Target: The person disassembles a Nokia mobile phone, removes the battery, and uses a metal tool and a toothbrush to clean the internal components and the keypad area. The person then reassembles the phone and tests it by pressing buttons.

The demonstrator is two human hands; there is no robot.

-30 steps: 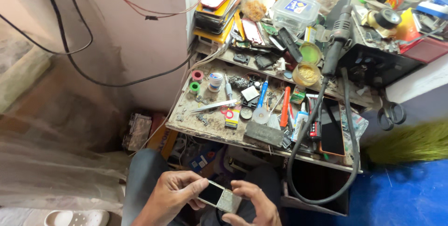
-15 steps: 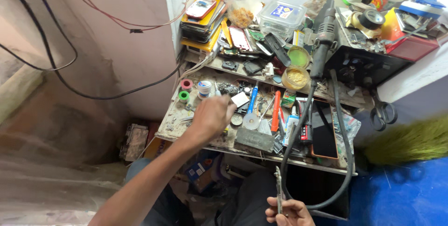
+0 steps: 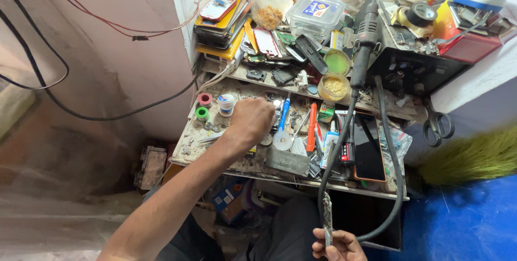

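Left hand (image 3: 250, 120) curls knuckles-up on the cluttered bench (image 3: 215, 131); I cannot tell what it grips. Right hand (image 3: 336, 245) clasps 1 thin tool (image 3: 326, 217), long axis upright, near my lap.

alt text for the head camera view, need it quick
A person's left hand reaches onto a cluttered workbench of small tools and phone parts, while the right hand holds a thin metal tool beside black hoses.
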